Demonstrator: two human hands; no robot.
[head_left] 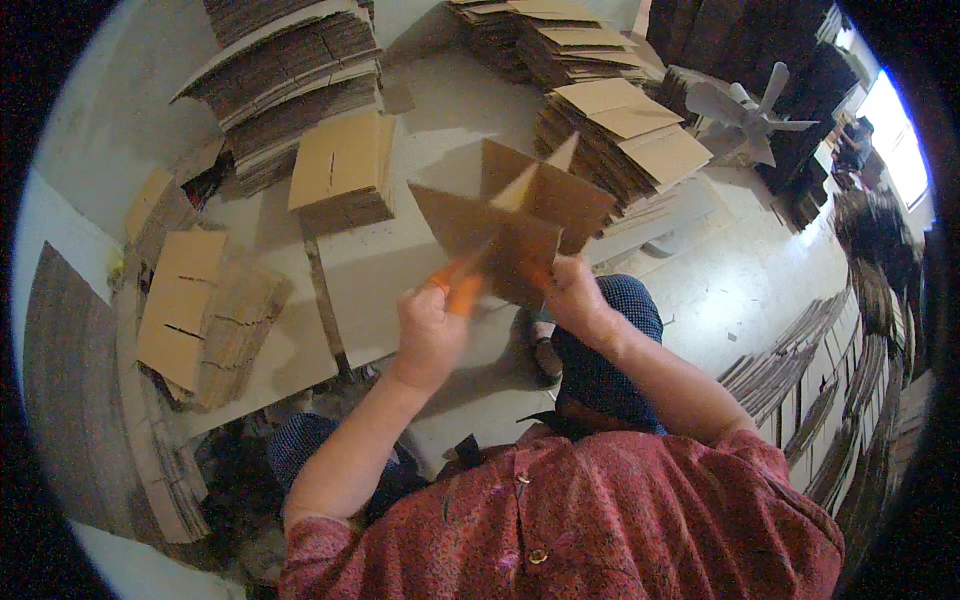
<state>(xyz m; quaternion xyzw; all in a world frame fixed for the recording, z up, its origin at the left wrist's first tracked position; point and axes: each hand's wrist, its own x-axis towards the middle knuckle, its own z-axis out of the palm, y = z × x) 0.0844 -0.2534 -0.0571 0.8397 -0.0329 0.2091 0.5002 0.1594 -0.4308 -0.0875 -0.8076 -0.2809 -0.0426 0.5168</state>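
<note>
Between my hands, above the table's near edge, is a brown cardboard divider (530, 243) made of slotted panels crossing each other, its panels fanned out at angles. My left hand (432, 322) is closed on the divider's lower left side, with orange coverings on its fingers; it is slightly blurred. At the lower right corner, my right hand (578, 296) grips a panel between thumb and fingers, some of which are hidden behind the cardboard. A stack of slotted cardboard pieces (335, 160) lies on the table beyond my left hand.
More slotted cardboard (180, 300) is piled at the left of the pale table (375, 290). Tall cardboard stacks (300, 80) stand at the back left, others (625, 115) at the back right. A fan (750, 112) stands right of them. Cardboard bundles (800, 360) line the right floor.
</note>
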